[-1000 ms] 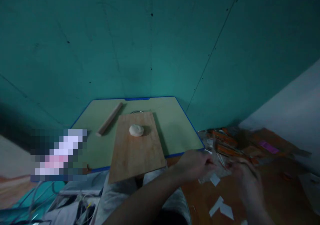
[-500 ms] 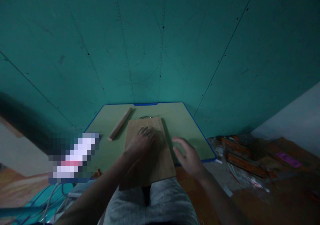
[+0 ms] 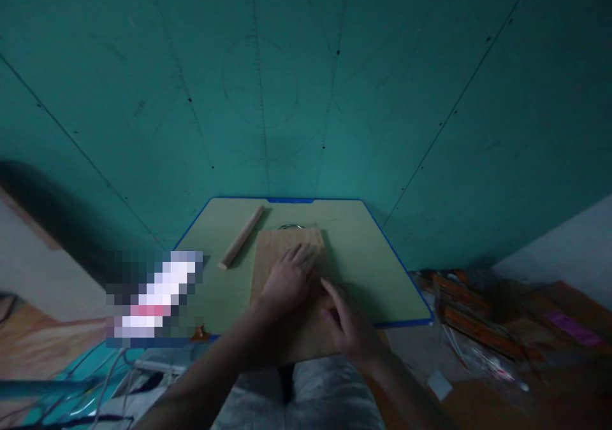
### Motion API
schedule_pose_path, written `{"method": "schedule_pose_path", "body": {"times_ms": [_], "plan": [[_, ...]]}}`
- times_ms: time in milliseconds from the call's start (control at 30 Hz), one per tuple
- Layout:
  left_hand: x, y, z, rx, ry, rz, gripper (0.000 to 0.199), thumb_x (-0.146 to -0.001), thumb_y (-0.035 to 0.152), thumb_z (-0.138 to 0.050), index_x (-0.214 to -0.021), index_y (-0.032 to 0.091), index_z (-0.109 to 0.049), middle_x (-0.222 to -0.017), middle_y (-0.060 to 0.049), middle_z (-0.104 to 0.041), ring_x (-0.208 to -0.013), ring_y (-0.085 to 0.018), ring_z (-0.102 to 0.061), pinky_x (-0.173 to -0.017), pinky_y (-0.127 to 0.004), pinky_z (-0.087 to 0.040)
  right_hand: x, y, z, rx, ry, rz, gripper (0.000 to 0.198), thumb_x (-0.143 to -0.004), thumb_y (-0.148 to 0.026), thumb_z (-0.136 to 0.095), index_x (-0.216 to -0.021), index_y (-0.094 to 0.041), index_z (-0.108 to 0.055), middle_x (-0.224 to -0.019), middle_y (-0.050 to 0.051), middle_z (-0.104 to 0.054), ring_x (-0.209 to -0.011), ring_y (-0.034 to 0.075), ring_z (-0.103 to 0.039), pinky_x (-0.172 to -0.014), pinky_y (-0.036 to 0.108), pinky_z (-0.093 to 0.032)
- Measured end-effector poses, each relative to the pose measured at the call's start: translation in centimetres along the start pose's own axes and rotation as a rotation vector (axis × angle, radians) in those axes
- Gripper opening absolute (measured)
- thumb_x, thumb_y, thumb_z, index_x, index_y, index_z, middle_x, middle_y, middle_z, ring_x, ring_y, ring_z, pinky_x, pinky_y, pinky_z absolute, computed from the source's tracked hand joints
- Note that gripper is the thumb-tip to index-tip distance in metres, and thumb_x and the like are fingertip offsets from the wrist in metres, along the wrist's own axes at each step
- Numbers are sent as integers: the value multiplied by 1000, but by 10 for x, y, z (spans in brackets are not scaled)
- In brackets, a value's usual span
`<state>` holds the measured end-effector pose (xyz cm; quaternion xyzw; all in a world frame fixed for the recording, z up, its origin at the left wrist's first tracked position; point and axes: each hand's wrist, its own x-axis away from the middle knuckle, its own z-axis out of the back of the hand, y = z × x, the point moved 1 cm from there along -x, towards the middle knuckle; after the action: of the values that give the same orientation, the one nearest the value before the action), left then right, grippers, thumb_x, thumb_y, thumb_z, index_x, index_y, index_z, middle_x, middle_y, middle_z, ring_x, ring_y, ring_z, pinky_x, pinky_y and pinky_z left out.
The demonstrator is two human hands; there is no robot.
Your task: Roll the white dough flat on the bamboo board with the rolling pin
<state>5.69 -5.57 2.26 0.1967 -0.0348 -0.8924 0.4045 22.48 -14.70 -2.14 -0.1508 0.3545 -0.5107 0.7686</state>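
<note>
A wooden cutting board (image 3: 268, 245) lies on the low tabletop (image 3: 377, 258), its near end reaching past the front edge over my lap. A metal ring handle (image 3: 291, 227) shows at its far end. My left hand (image 3: 289, 280) rests on the board, palm down with fingers stretched out; whatever may lie beneath the palm is hidden. Over the board's right side is my right hand (image 3: 349, 325), thumb and forefinger apart, its fingertips close to the left hand. I see nothing held in it. A wooden rolling pin (image 3: 243, 236) lies slantwise left of the board.
A green wall (image 3: 296, 99) rises right behind the table. A blurred-out bright object (image 3: 162, 290) is at the table's left side. Cables (image 3: 100, 379) run at the lower left. Cardboard and plastic clutter (image 3: 482, 328) covers the floor on the right.
My right hand has moved left, from beside the board to over its right part, near my left hand. The left hand has shifted slightly right on the board. The view has turned a little.
</note>
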Motion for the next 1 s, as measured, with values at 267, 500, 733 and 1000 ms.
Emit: {"method": "schedule_pose_path", "body": {"times_ms": [267, 500, 733, 1000], "plan": [[37, -14, 0, 159, 116, 162, 48, -97, 25, -43, -143, 13, -45, -151, -20, -45, -144, -31, -38, -112, -52, -41, -9, -11, 8, 104, -53, -28, 57, -91, -20, -50, -147, -19, -41, -140, 15, -58, -132, 28, -53, -110, 51, -45], [42, -68, 44, -59, 83, 429, 45, -96, 26, -43, -139, 14, -48, -140, -19, -55, -130, -28, -52, -106, -46, -45, -69, -35, 5, 235, -164, 90, 65, -91, -38, -59, -150, -18, -39, -161, 18, -27, -145, 34, -33, -113, 52, -39], [41, -121, 62, -281, -115, 625, 25, -91, 19, -45, -100, 11, -67, -104, -21, -70, -112, -33, -62, -92, -42, -48, -122, -57, -32, 314, -426, 266, 20, -98, -23, -51, -102, -18, -71, -112, 12, -69, -111, 24, -63, -96, 37, -50], [52, -91, 92, -204, -107, 648, 28, -96, 30, -39, -119, 17, -51, -97, -11, -73, -83, -26, -71, -64, -30, -45, -124, -34, 11, -18, -52, 205, 43, -98, -31, -49, -140, -21, -46, -143, 13, -53, -134, 23, -49, -108, 42, -45]]}}
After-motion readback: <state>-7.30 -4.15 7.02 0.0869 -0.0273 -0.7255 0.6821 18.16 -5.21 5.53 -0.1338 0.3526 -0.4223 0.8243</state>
